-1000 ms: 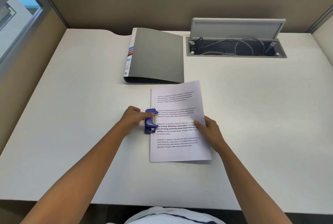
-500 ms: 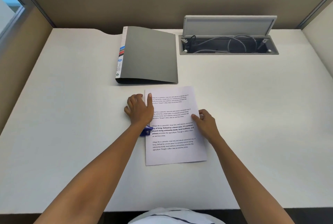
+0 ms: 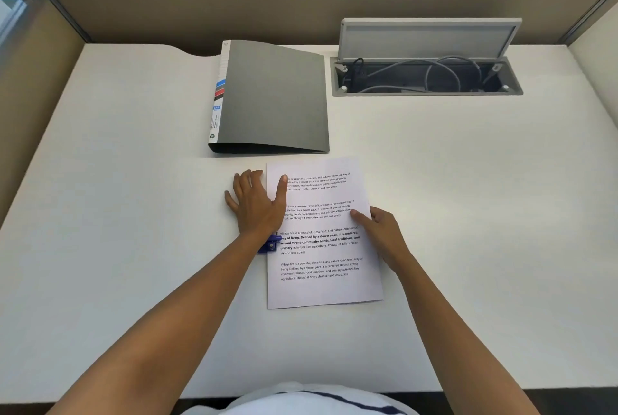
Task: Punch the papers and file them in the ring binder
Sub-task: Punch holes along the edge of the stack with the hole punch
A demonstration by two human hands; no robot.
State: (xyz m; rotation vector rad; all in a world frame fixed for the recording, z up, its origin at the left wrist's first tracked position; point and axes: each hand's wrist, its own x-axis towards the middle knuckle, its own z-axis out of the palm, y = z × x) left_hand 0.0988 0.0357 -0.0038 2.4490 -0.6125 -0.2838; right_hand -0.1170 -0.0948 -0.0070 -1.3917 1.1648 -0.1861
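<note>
- Left hand (image 3: 255,205) lies flat over the blue hole punch (image 3: 270,243), palm bearing down – fingers straight and slightly spread, thumb out across the sheet's top text block.
- Only the punch's near end peeks out beneath the wrist, at nine o'clock on the papers (image 3: 322,234), clamped on their left edge.
- Right hand (image 3: 379,234) steadies the three o'clock edge, index fingertip on the page; the other fingers look loosely curled, and whether they grip anything I cannot tell.
- Ring binder (image 3: 272,97) waits shut at twelve o'clock, just beyond the papers.
- The risk, as I read it – the stack sits a touch skewed, so an uneven press could leave holes off-line.
- If the right hand eases, the sheets may slide and mismatch the rings.
</note>
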